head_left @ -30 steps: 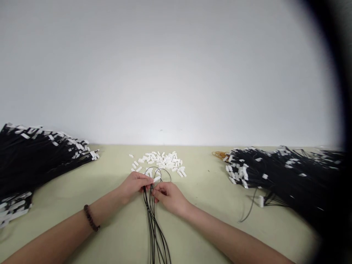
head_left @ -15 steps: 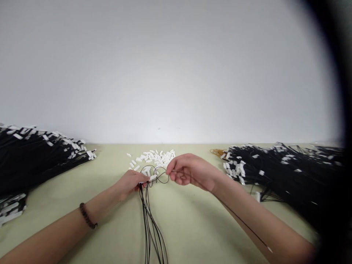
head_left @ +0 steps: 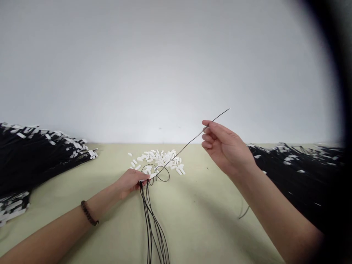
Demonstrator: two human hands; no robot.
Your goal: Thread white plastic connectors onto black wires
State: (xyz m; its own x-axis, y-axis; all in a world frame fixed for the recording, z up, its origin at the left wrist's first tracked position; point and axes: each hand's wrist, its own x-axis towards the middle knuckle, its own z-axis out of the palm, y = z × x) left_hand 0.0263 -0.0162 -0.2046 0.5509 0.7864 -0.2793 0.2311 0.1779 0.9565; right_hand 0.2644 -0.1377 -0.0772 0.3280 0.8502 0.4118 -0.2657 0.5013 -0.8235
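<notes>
Two bare hands are at work above a pale green table point(head_left: 192, 227) that meets a plain whitish-grey wall point(head_left: 165, 73). The left hand point(head_left: 133, 182), with a dark brown beaded bracelet point(head_left: 89, 213) on its wrist, has its thumb and fingers pressed together around a small white oblong piece point(head_left: 153, 176) and the upper ends of a bundle of thin black wires point(head_left: 150, 216), which hang toward the near edge of the view. Thin black loops point(head_left: 164, 173) curl beside these fingers.

The right hand point(head_left: 224, 146) is raised higher, well apart from the left. Its thumb and index finger pinch one thin black wire point(head_left: 189, 142) near its pale tip, the other fingers loosely curled; the wire slants down to the white piece, but whether it passes through cannot be told.

Just beyond the left hand lies a loose scatter of small white pieces point(head_left: 165, 158). Far to the left sits a large heap of black wires with white ends point(head_left: 30, 161); a similar heap on the right point(head_left: 286, 176) is partly hidden by the right forearm.
</notes>
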